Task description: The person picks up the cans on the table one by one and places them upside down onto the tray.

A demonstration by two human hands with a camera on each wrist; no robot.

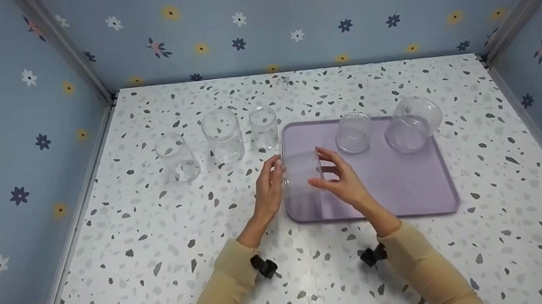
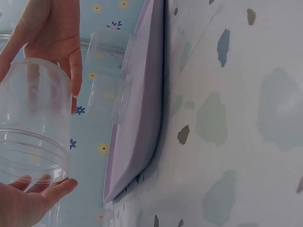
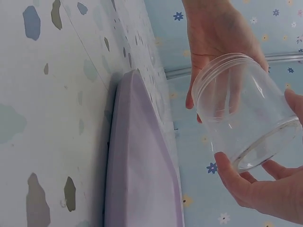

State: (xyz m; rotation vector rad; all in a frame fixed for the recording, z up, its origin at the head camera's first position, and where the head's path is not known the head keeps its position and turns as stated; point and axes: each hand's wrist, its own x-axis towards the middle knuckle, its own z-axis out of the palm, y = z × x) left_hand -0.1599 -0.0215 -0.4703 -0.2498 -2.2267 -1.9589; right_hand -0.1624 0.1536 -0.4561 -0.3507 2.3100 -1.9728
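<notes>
Both hands hold a clear, empty jar (image 1: 300,174) on its side above the left part of the purple tray (image 1: 386,189). My left hand (image 1: 269,188) holds the threaded mouth end, its fingers against the rim. At the base end my right hand (image 1: 342,179) grips with thumb and fingers spread round the wall. In the right wrist view the jar (image 3: 251,113) shows its ridged rim beside the left hand (image 3: 222,38), while the right hand (image 3: 265,189) clasps the base. Two other clear jars stand on the tray, a smaller one (image 1: 353,133) and a wider one (image 1: 409,128).
Three clear jars stand on the speckled table left of the tray: a leftmost one (image 1: 178,159), a larger one (image 1: 223,136) and a narrow one (image 1: 264,128) close to the tray's edge. Flower-patterned panels (image 1: 264,22) enclose the table at the back and both sides.
</notes>
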